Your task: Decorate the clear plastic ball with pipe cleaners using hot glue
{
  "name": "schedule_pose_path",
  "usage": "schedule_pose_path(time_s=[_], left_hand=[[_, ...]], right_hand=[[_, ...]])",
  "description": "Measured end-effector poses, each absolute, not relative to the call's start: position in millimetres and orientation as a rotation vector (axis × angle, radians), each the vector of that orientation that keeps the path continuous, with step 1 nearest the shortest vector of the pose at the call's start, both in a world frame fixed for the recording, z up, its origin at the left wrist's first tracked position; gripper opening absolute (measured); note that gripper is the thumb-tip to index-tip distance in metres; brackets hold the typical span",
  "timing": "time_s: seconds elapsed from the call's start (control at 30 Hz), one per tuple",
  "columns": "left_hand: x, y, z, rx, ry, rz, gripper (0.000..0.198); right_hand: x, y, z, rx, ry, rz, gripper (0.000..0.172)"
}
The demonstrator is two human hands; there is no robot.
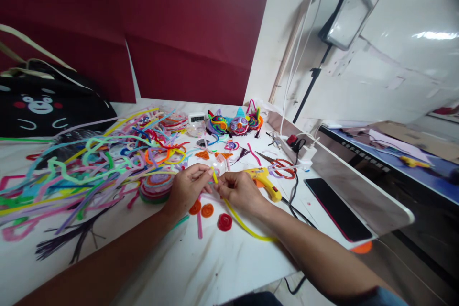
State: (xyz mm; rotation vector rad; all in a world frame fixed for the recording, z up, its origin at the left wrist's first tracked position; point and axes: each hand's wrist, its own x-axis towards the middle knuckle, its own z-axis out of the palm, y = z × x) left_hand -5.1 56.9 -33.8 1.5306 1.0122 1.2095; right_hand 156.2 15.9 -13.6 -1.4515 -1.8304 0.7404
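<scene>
Toward the left edge of the desk (172, 267) lies my tangle of fuzzy stems (103, 153), with a round stack (157, 189) beside my left hand (193, 182). That hand's thumb and finger close on the tip of the yellow stem (247, 229), over the desk's middle. Below lie an orange coil (207, 210) and a red coil (224, 222), nearer the front edge. My right hand (239, 190) pinches the same stem just beside the tip, its tail curving out toward my forearm. I judge I'm at shaping the stem's end; the next move calls for a firm pinch there and a slack tail. Farther right are the glue gun (263, 181), the scissors (283, 168) behind it, and the phone (337, 208) along the right edge.
</scene>
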Motion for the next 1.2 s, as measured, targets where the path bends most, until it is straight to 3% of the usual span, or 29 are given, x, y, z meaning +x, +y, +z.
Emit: schedule_pose_path(time_s=[0.4,0.73,1.2], left_hand=[[-6.8,59.6,-27.0,1.459,1.081,1.263,0.025],[-6.4,60.6,-23.1,1.285,1.09,1.288,0.026],[-7.1,61.7,-23.1,1.249,1.052,1.29,0.029]], right_hand=[[162.7,13.8,-7.9,-1.485,-1.809,0.87,0.008],[172.2,23.6,-2.2,-1.377,-1.56,1.187,0.005],[181.6,42.7,-11.2,-1.341,-1.556,1.027,0.005]])
